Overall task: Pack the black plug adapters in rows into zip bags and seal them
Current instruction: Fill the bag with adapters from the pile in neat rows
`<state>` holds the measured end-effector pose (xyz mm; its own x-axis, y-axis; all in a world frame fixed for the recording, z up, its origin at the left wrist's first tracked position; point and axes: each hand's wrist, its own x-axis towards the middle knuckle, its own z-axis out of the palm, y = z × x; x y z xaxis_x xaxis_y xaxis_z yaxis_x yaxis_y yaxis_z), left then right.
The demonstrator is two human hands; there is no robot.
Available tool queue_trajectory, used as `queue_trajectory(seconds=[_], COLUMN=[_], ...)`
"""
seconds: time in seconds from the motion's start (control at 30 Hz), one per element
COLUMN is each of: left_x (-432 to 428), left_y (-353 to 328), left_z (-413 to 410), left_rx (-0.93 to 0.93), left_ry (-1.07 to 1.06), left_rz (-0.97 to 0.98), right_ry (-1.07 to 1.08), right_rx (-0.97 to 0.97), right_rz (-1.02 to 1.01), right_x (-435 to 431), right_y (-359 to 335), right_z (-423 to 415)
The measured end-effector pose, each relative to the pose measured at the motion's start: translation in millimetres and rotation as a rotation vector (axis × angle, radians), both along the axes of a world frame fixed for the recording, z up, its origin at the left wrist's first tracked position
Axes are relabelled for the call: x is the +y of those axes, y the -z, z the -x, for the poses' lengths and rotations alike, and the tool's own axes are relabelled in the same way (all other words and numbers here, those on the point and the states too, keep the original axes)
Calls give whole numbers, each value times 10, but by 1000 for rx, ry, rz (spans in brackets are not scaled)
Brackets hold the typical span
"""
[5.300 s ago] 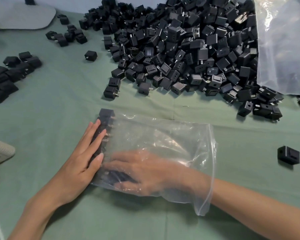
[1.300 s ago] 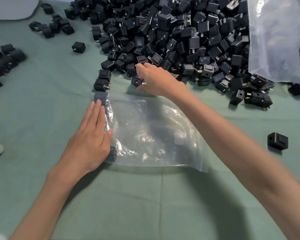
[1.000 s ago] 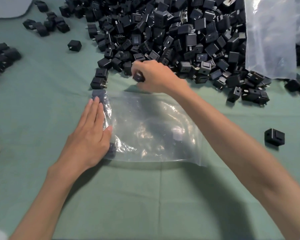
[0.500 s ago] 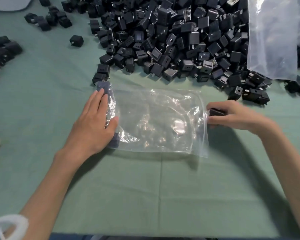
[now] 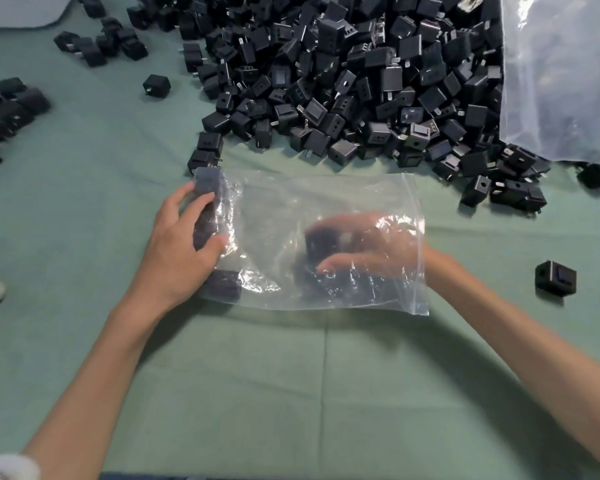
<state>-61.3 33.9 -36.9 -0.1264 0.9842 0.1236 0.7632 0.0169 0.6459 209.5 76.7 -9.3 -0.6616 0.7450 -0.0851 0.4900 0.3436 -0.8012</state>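
- The cloth (image 5: 291,393), green with creases, covers the table; both bare forearms reach over it from the near edge.
- The bag (image 5: 278,209), a clear zip one, lies flat on the cloth between the hands, with its zip mouth to the right and open.
- The left hand (image 5: 177,251) lies at the bag's closed left end. Its fingers and thumb are curled over the row (image 5: 207,180) of adapters inside, holding it through the plastic.
- The row runs near to far along that closed end. Its end pieces show above and below the hand.
- The right hand (image 5: 371,247) is inside the bag, wrist at the mouth. It is seen blurred through the film.
- Its fingers curl round one adapter (image 5: 321,237), held at about the bag's middle, apart from the row.
- A lone adapter (image 5: 555,280) sits on the cloth to the right of the bag, well apart.
- The pile (image 5: 343,81) of loose black adapters spreads behind the bag. Its nearest pieces lie just beside the bag's far left corner.
- A big bag (image 5: 551,81) of clear plastic lies over the pile's right side.
- A stray adapter (image 5: 156,85) sits left of the pile.
- Small clusters (image 5: 4,112) of adapters lie at the far left, with more near the top left.
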Motion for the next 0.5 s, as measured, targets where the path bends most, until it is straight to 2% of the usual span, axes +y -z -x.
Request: queue_trajectory(seconds=[0.1,0.23,0.4,0.5], left_x=[0,-11,-7,-15], left_y=[4,9,3,-6], left_z=[25,38,31,33], left_rx=[-99,-139,-194,-252], left_ry=[-3,34,41,28], left_rz=[63,86,107,123], right_ry=[-65,-112,-224,-244], right_rx=[-83,74,21,-40], right_rz=[-100,54,41,-107], right_x=[29,89,204,180], right_y=[8,8,11,61], right_z=[207,423,577,689])
